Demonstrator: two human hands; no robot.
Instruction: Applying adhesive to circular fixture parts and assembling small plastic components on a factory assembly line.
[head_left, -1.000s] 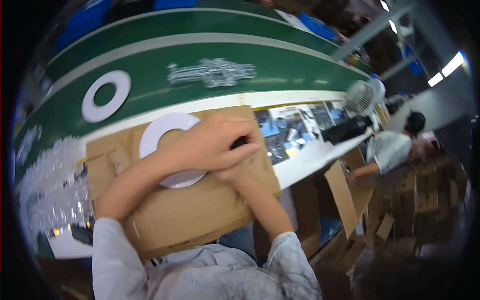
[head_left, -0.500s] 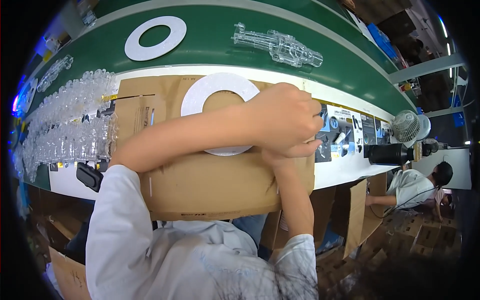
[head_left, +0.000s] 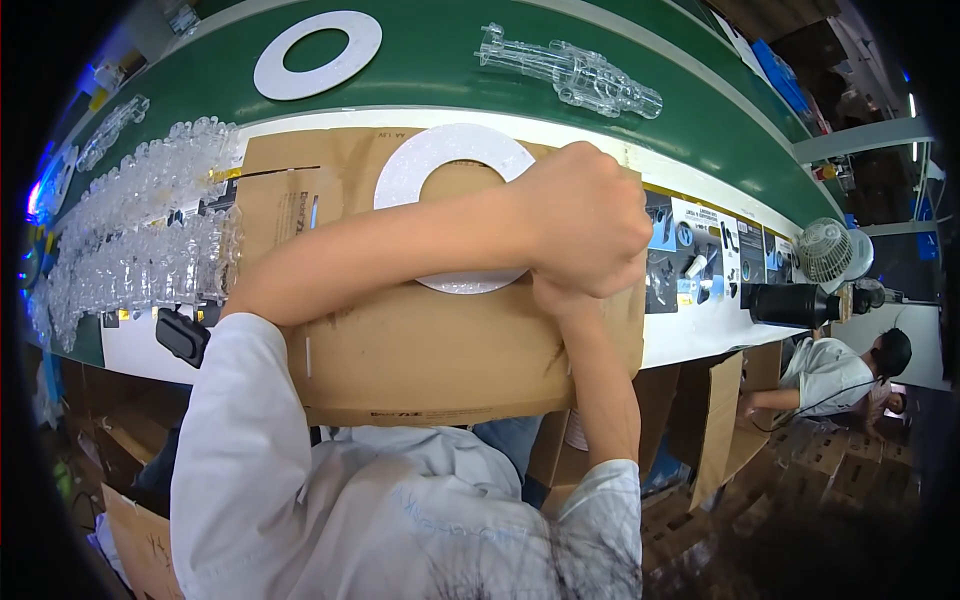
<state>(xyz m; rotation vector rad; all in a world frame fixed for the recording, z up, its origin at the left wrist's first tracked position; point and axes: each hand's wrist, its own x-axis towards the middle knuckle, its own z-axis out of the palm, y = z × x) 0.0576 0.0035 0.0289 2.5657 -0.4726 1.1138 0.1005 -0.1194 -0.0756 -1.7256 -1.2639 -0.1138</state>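
Observation:
My left forearm crosses over a flat white ring (head_left: 405,165) that lies on a brown cardboard sheet (head_left: 440,360). At its end my left hand (head_left: 592,220) is closed in a fist, right of the ring, and covers most of my right hand (head_left: 560,298). Whatever the left fingers grip is hidden. Only the wrist side of the right hand shows below the fist; its fingers are out of sight. A second white ring (head_left: 350,62) rests on the green surface beyond. Farther right on that surface lies a clear plastic gun-shaped part (head_left: 575,75).
Rows of clear plastic parts (head_left: 150,265) crowd the left, with a small black device (head_left: 182,338) by the table edge. Printed packaging sheets (head_left: 700,250), a black cylinder (head_left: 790,305) and a white fan (head_left: 825,250) are at the right. Another person (head_left: 840,370) sits beyond an open carton (head_left: 722,415).
My left fist has turned and its thumb, which stuck out to the right before, is now tucked out of sight. The whole view has shifted slightly.

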